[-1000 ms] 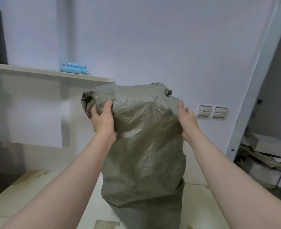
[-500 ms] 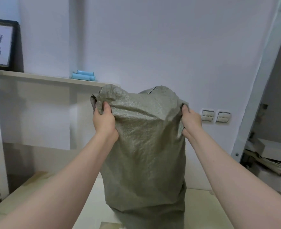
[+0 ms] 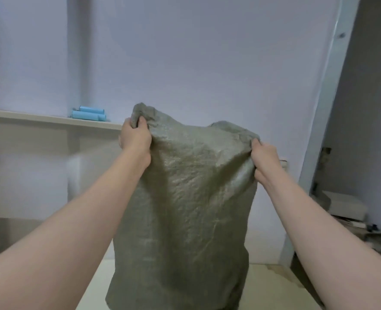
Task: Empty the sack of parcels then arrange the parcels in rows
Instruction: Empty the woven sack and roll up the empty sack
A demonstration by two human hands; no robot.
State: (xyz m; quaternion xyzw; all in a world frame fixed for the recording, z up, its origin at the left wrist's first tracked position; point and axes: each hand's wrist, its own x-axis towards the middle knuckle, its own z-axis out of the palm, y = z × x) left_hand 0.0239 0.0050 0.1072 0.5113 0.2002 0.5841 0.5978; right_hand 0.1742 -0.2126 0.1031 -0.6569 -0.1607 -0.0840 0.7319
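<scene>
Grey-green woven sack, crinkly with a slight sheen, hangs long and slack. Left hand and right hand each clench a bunched top corner.

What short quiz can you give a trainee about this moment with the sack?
1. True or false: the left grip and the right grip each hold a top corner of the sack.
2. What lies on the shelf? A: blue rolls. B: a red cup. C: a green bottle.
3. Fill the gap: in the picture, the ___ grip is the higher one.
Key: 1 true; 2 A; 3 left.
</scene>
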